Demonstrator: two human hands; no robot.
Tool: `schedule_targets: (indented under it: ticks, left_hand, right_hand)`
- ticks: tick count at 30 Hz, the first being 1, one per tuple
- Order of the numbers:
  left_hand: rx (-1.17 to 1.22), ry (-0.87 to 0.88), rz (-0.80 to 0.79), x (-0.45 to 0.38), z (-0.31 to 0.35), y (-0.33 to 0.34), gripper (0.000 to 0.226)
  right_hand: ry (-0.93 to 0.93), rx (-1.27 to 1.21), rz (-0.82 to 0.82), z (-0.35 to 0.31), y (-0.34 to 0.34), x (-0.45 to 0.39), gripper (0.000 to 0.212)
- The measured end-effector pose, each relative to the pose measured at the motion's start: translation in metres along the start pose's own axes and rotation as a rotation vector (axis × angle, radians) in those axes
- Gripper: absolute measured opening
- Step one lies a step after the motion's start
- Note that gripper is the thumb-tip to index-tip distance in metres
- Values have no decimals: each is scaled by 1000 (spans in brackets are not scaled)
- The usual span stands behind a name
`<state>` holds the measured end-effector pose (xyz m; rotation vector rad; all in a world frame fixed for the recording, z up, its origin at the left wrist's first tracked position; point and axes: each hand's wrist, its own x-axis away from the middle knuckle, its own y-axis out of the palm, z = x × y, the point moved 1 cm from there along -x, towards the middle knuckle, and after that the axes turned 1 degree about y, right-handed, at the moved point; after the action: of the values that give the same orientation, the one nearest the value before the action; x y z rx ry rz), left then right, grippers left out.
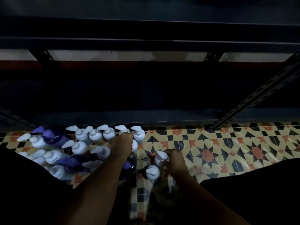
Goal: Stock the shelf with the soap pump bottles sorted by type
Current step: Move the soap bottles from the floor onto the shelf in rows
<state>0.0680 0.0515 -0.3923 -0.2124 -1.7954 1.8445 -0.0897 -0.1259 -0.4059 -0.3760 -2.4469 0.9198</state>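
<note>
Several white-pump soap bottles stand crowded on the patterned floor at the lower left, with purple-pump bottles mixed among them. My left hand reaches into the cluster and its fingers curl around the top of a white-pump bottle in the back row. My right hand grips another white-pump bottle standing apart to the right of the group. One more white-pump bottle stands just in front of it. The dark shelf lies low ahead, its surface in shadow.
A slotted metal shelf upright slants down at the right to the floor. Patterned tile floor spreads to the right of the bottles. My dark-clothed legs fill the lower left and lower right corners. The lighting is very dim.
</note>
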Motion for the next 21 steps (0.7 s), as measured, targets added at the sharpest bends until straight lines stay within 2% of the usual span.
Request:
schedule_targets:
  ticks: [3, 5, 8, 12, 16, 19, 21]
  left_hand:
    - [111, 9, 18, 2, -5, 2, 29]
    - [253, -8, 0, 3, -8, 0, 28]
    - [468, 4, -35, 8, -7, -20, 21]
    - [661, 84, 51, 18, -3, -63, 27]
    - [984, 131, 135, 25, -4, -87, 22]
    - [1200, 82, 109, 31, 1, -99, 22]
    - [1257, 47, 89, 38, 8, -105, 23]
  right_hand:
    - [61, -107, 52, 19, 8, -3, 30]
    - [97, -220, 55, 19, 4, -2, 23]
    - [97, -376, 38, 2, -16, 5, 24]
    - [148, -680, -44, -20, -47, 15, 17]
    - [120, -861, -21, -37, -72, 24, 17]
    - [139, -934, -16, -49, -84, 29, 24]
    - [128, -977, -13, -56, -89, 32, 35]
